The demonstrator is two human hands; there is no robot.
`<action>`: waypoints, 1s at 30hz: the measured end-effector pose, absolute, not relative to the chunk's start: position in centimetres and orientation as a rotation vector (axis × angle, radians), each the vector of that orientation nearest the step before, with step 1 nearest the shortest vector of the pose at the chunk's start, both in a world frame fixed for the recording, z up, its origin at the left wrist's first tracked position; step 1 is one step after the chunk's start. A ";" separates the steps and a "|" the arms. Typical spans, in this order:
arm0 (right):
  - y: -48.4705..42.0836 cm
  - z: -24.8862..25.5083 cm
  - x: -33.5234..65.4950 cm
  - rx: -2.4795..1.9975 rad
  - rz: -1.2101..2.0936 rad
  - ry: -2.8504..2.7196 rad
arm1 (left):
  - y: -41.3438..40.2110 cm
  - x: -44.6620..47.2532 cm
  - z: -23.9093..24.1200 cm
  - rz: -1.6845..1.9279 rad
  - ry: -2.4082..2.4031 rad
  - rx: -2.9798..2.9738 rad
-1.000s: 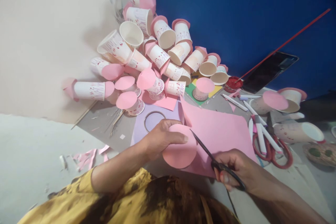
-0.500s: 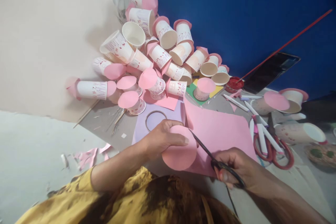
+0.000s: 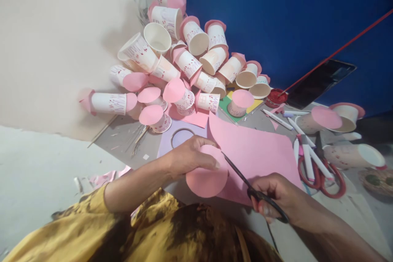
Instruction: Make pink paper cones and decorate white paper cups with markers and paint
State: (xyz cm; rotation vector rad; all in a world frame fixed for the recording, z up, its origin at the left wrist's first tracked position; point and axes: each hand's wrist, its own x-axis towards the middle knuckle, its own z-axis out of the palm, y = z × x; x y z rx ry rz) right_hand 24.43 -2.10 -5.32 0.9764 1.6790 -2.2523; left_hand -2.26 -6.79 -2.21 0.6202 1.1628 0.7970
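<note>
My left hand (image 3: pixel 192 156) pinches a pink paper circle (image 3: pixel 206 182) by its upper edge, the thumb lying across its face. In my right hand (image 3: pixel 272 196) are black-handled scissors (image 3: pixel 238 170), their blades pointing up and left. The blade tips meet the circle's upper right edge; whether they are cutting into it I cannot tell. Under the circle and the scissors lies a large pink paper sheet (image 3: pixel 258 147), its upper left corner curling up. A lilac sheet (image 3: pixel 167 139) with a ring (image 3: pixel 181 133) on it is partly hidden behind my left hand.
Decorated paper cups (image 3: pixel 186 63) with pink paper tops are heaped at the back. White markers (image 3: pixel 307 159) and red-handled scissors (image 3: pixel 333 184) lie at the right, near more cups (image 3: pixel 353 153). A dark phone (image 3: pixel 322 84) leans on the blue wall. Pink scraps (image 3: pixel 102 178) lie at the left.
The pink circle and my left hand have shifted slightly left, and the circle has turned a little. The scissors stay nearly in place at its edge. The camera view has moved slightly.
</note>
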 end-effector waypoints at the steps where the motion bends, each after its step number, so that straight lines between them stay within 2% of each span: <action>1: -2.1 -5.3 24.4 0.977 -2.250 1.679 | -6.8 -2.2 -2.2 0.795 1.161 0.619; 30: -2.0 -5.1 24.1 0.972 -2.224 1.707 | -6.9 -1.9 -2.3 0.731 1.169 0.693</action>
